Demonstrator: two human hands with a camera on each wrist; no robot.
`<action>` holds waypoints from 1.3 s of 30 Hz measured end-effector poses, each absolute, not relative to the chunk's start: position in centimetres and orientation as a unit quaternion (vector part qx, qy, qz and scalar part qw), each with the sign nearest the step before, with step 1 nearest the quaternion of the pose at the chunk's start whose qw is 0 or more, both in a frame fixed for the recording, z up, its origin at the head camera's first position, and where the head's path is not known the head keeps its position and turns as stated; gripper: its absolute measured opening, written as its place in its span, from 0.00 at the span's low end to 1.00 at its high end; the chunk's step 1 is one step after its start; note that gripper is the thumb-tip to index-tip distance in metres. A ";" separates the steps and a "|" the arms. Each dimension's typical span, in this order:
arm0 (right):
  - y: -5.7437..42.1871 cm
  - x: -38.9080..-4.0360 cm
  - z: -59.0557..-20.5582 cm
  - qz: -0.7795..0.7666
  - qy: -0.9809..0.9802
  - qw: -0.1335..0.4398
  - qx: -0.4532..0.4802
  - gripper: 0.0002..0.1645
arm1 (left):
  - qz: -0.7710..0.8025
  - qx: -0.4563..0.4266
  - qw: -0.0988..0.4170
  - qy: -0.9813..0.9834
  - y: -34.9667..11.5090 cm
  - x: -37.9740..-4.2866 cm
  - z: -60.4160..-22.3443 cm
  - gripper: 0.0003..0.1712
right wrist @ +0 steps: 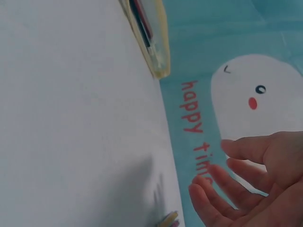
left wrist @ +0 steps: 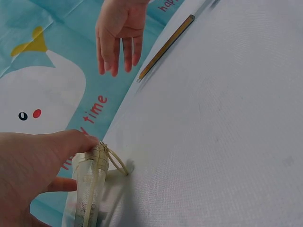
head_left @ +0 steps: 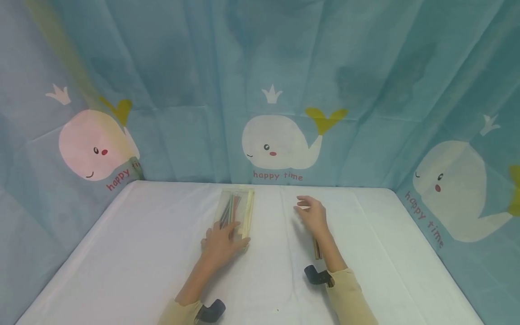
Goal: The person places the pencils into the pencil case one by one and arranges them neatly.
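A see-through mesh pencil case (head_left: 248,205) with pale yellow edging lies at the table's back middle, several pencils (head_left: 231,205) showing inside. My left hand (head_left: 221,246) rests spread on its near end. In the left wrist view, the left thumb (left wrist: 78,141) touches the case's end (left wrist: 92,184), beside a thin cord loop (left wrist: 118,163). My right hand (head_left: 314,216) hovers to the right of the case, loosely bent and holding nothing. Partly hidden beneath it are loose pencils (head_left: 317,250); one yellow-and-dark pencil (left wrist: 165,47) shows lengthwise in the left wrist view.
A white cloth covers the table (head_left: 365,234). Blue curtains (head_left: 195,140) printed with whales stand along its back and both sides. Dark wrist mounts (head_left: 317,275) sit at both cuffs.
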State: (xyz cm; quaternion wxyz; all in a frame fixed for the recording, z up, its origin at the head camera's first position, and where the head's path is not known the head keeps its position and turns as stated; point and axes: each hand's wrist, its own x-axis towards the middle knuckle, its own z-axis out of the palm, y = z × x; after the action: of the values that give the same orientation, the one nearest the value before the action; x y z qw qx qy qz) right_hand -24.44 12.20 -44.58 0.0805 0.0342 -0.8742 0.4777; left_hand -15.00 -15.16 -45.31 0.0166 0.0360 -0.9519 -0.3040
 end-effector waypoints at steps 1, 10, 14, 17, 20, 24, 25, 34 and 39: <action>12.4 -24.5 -44.6 0.476 -0.875 0.080 0.031 0.22 | -0.303 0.035 0.017 -0.952 -15.2 -15.0 -45.3 0.39; 14.5 -24.3 -44.5 0.475 -0.878 0.056 -0.014 0.27 | -0.298 0.032 0.017 -0.954 -15.2 -15.0 -45.3 0.39; 14.9 -24.2 -44.3 0.476 -0.878 0.044 -0.029 0.28 | -0.297 0.033 0.014 -0.954 -15.2 -15.1 -45.4 0.39; 15.1 -24.0 -44.1 0.474 -0.879 0.035 -0.034 0.29 | -0.297 0.033 0.012 -0.954 -15.2 -15.1 -45.3 0.40; 15.1 -24.0 -44.0 0.467 -0.883 0.027 -0.035 0.30 | -0.298 0.034 0.012 -0.954 -15.2 -15.1 -45.3 0.40; 15.1 -24.1 -44.2 0.455 -0.890 0.015 -0.032 0.30 | -0.300 0.035 0.011 -0.953 -15.2 -15.1 -45.2 0.40; 15.0 -24.1 -44.2 0.453 -0.891 0.012 -0.033 0.30 | -0.301 0.036 0.011 -0.953 -15.2 -15.1 -45.3 0.39; 14.5 -23.9 -44.4 0.442 -0.897 -0.001 -0.022 0.31 | -0.301 0.042 0.010 -0.953 -15.1 -15.3 -45.5 0.39; 14.3 -23.6 -44.3 0.437 -0.899 -0.010 -0.013 0.31 | -0.304 0.043 0.009 -0.952 -15.1 -15.3 -45.6 0.39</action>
State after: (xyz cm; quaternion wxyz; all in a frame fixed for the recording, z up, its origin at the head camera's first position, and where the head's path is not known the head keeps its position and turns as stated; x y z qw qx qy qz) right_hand -23.63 14.28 -44.25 -0.0096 -0.0127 -0.8993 0.4370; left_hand -15.31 -15.08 -45.64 0.0091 0.0432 -0.9516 -0.3041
